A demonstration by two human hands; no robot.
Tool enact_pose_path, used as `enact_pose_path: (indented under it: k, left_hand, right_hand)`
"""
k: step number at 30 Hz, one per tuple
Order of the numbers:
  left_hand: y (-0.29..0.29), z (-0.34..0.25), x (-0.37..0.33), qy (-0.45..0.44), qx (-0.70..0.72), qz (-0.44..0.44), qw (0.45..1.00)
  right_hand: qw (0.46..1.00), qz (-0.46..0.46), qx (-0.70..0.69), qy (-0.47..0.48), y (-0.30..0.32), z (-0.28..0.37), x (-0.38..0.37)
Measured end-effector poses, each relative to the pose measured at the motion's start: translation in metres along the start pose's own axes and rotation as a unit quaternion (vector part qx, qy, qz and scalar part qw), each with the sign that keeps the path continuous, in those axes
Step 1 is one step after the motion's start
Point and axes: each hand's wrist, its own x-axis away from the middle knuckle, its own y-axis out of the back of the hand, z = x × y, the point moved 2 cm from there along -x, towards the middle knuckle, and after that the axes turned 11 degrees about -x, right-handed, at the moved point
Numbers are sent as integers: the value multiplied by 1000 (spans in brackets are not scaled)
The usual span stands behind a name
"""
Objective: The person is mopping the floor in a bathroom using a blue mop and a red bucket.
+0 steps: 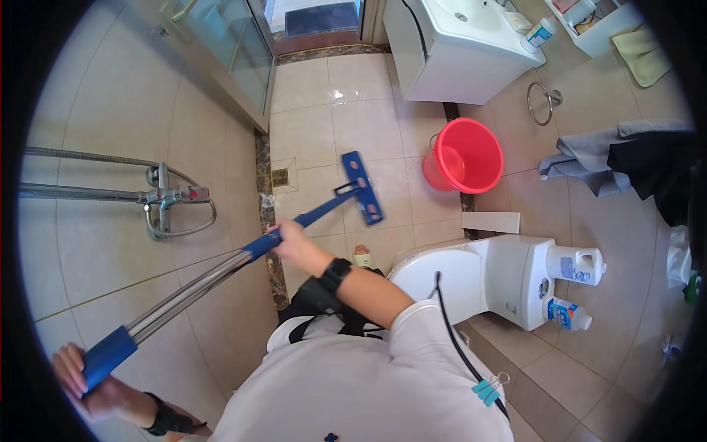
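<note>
A flat mop (196,292) with a steel pole and blue grips runs slantwise from the lower left to the middle of the floor. Its blue rectangular head (363,188) lies on the beige tiles, left of a red bucket (471,156). Around the blue grip at the pole's upper end, my left hand (92,387) is closed, at the far lower left. My right hand (292,243) grips the lower blue section of the pole, nearer the head. Both wrists wear black bands.
A white toilet (471,276) stands at my right with bottles on its tank. Beyond the bucket is a white washbasin cabinet (471,55). A glass door (221,44) stands at the far left, and a shower tap (173,197) juts from the left wall. A drain (280,177) sits in the floor.
</note>
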Motion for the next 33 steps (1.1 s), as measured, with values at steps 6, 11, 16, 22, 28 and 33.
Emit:
enact_pose_path:
  k: [6,11,16,22,28,33]
  left_hand:
    - [-50,94,42,118,13,-12,993]
    - [-58,119,64,177,11,92,980]
    - [-19,82,28,130,21,55,990]
    - [2,16,19,-3,-51,75,996]
    - [5,-7,18,-122,-159,290,936]
    - [31,1,-1,-66,5,65,996]
  right_hand:
    - [986,-82,41,139,71,135,15]
    - [981,-149,-12,126,123,153,-28]
    - [989,-92,43,110,106,62,-69]
    - [998,-33,-43,-9,23,-41,-54]
    - [991,46,9,-124,-26,-66,-39]
    - [994,26,39,-99,-53,-34,-42]
